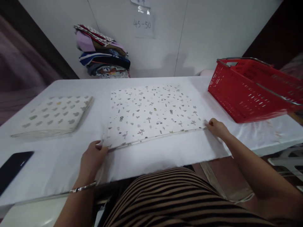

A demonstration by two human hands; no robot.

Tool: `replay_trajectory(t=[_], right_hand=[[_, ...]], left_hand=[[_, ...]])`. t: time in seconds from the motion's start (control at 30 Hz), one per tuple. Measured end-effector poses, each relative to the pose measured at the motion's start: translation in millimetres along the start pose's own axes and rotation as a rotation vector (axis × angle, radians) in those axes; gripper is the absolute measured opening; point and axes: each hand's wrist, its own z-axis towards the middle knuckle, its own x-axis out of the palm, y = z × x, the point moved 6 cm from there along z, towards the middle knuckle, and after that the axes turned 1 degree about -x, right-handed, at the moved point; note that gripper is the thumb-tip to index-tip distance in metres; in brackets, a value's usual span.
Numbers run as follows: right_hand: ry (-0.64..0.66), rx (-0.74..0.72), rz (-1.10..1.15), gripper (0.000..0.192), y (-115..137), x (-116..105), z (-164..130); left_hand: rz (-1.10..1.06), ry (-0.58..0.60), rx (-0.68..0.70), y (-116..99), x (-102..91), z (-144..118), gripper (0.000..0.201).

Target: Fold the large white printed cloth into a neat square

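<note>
The folded white cloth printed with palm trees (158, 115) lies flat on the white-covered table (153, 164), to the left of the red shopping basket (239, 94); the left hand (93, 156) pinches its near corner farther from the basket, and the right hand (217, 127) grips, between thumb and fingers, the near corner closer to it. Farther left of the basket are a cloth with grey motifs (55, 113) and a black phone (14, 167). Behind the table, also left of the basket, stand a pile of fabrics (104, 60) and a wall (208, 37) bearing a "45-50" paper sign (144, 26).
</note>
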Motion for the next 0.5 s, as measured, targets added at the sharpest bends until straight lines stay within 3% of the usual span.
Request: replay_trajectory(t=[0.13,0.27,0.37,0.5], right_hand=[[-0.135,-0.086,-0.013,0.025,5.2,-8.7,-16.1],[-0.331,-0.391,0.151,0.026,45.5,-21.0,-34.4],[-0.279,-0.638,0.305,0.026,96.6,-14.4,-46.7],[-0.122,-0.910,0.355,0.024,166.4,6.6,-60.0]], left_hand=[[-0.001,0.034,-0.046,5.8,-1.3,-6.5,0.050],[0.003,-0.187,0.062,-3.1,-14.1,-16.2,0.046],[-0.088,-0.313,0.327,-40.0,-8.3,-31.7,0.029],[-0.147,-0.132,0.820,-114.0,31.0,-54.8,0.020]])
